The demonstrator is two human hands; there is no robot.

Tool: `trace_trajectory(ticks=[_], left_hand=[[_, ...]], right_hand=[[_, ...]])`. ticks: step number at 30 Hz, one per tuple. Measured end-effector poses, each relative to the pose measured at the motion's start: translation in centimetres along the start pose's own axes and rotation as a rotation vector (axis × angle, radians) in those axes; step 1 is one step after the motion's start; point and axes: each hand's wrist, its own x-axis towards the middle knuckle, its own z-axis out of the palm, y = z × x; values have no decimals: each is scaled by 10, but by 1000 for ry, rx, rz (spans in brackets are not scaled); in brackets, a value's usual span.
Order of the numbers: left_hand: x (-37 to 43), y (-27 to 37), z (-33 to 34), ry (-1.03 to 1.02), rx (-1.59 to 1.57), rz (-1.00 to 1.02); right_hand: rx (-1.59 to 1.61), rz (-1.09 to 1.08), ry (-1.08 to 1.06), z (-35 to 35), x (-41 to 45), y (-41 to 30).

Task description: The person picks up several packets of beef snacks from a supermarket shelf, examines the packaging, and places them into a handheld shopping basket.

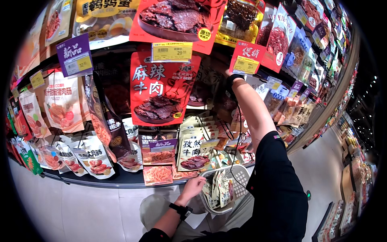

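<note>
My left hand [194,185] is at the left rim of a light grey plastic shopping basket [242,178], fingers curled at its edge. Several cream-coloured beef snack pouches [225,189] stand inside that basket, in front of my knees. My right arm stretches up into the shelving; most of my right hand [228,73] is hidden behind a red promotion tag [247,57], so its hold cannot be seen. A large red spicy beef pouch [161,89] hangs left of that hand. Below hangs a row of cream beef pouches [193,148], like those in the basket.
White sausage pouches [95,155] fill the lower left shelf, above its dark front edge [118,185]. Purple price tags [75,56] jut from the upper shelf. A black cable [239,121] runs down from my right wrist. Another display [338,214] stands across the tiled floor [314,157].
</note>
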Motion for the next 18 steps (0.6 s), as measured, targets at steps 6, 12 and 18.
trace_trajectory(ticks=[6, 12, 18], left_hand=[[6, -5, 3, -38, 21, -10], [11, -7, 13, -46, 22, -6], [4, -3, 12, -96, -11, 14]], right_hand=[[-25, -58, 28, -10, 2, 4], [-42, -114, 68, -6, 8, -1], [-62, -138, 79, -19, -5, 0]])
